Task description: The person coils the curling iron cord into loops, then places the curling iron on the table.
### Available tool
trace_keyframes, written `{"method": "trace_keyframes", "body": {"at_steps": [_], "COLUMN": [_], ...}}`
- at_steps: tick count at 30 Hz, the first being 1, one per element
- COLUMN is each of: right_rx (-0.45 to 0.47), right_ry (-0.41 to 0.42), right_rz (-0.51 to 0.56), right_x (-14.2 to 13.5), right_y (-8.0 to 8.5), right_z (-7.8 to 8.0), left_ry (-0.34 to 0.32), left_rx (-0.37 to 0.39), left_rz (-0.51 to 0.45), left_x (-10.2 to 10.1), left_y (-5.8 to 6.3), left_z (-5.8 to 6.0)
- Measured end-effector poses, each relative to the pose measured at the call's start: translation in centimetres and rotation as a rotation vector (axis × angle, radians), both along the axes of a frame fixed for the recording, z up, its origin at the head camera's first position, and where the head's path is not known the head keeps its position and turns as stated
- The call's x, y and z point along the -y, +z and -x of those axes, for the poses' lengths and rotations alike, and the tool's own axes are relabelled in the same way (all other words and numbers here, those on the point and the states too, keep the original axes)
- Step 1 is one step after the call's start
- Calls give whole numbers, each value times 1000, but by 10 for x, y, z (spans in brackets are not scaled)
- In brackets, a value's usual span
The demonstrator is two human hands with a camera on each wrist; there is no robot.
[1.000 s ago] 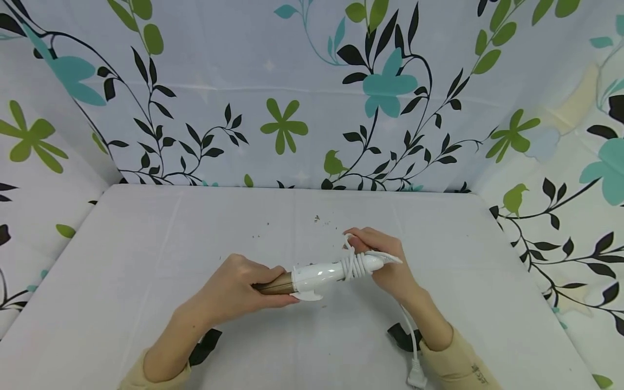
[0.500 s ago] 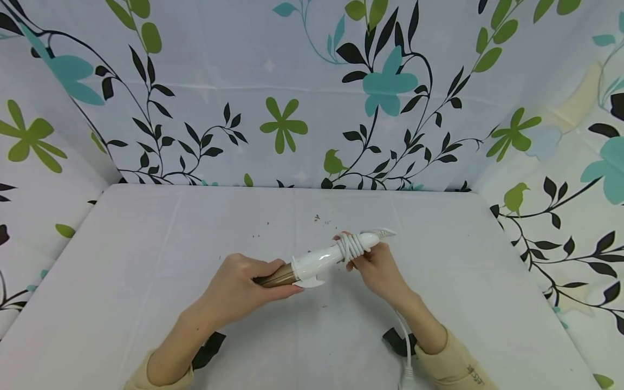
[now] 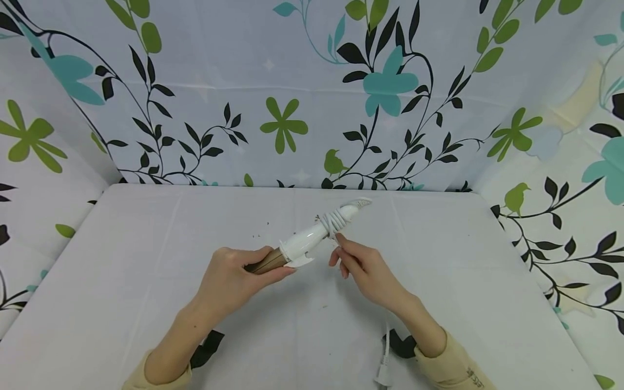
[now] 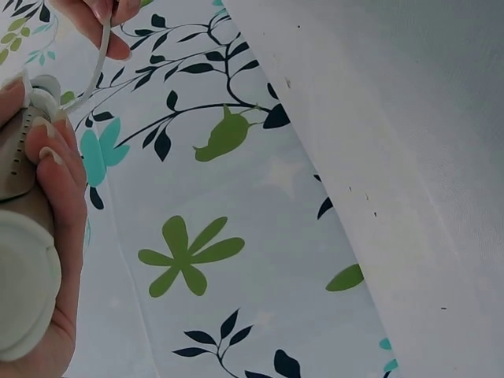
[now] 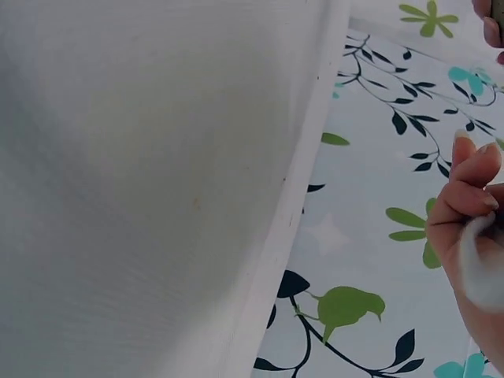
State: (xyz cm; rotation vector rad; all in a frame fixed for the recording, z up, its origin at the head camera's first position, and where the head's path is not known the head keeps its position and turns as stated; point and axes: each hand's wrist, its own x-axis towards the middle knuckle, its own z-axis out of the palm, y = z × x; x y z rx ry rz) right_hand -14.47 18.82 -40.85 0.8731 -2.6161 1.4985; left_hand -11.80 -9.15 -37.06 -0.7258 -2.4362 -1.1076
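Leaf-print backdrop (image 3: 214, 70) behind white table (image 3: 146, 271). Over table: white-and-brown appliance (image 3: 306, 242), slanting away rightward, brown end (image 3: 273, 261) clamped in left hand (image 3: 235, 275). Cord (image 3: 333, 222) wound round white section (image 3: 296, 249); loose length (image 4: 102, 55) pinched by right hand (image 3: 372, 271). Plug (image 3: 383, 375) near right sleeve (image 3: 448, 360).

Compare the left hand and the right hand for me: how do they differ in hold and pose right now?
The left hand grips the brown part of the appliance, while the right hand pinches its white cord. The left hand is spread wide around a thick body; the right hand is bunched at a thin strand. Both come out of beige sleeves.
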Motion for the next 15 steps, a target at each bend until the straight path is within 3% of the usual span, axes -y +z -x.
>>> {"method": "trace_keyframes", "body": {"at_steps": [8, 15], "right_rx": [-20, -149], "right_ry": [22, -92], "right_rz": [32, -46], "right_x": [0, 0], "right_y": [-2, 2], "right_z": [-1, -2], "left_ry": [91, 124], "left_rx": [-25, -71], "left_rz": [-6, -10], "left_x": [3, 6], "left_y": [2, 1], "left_z": [1, 3]}}
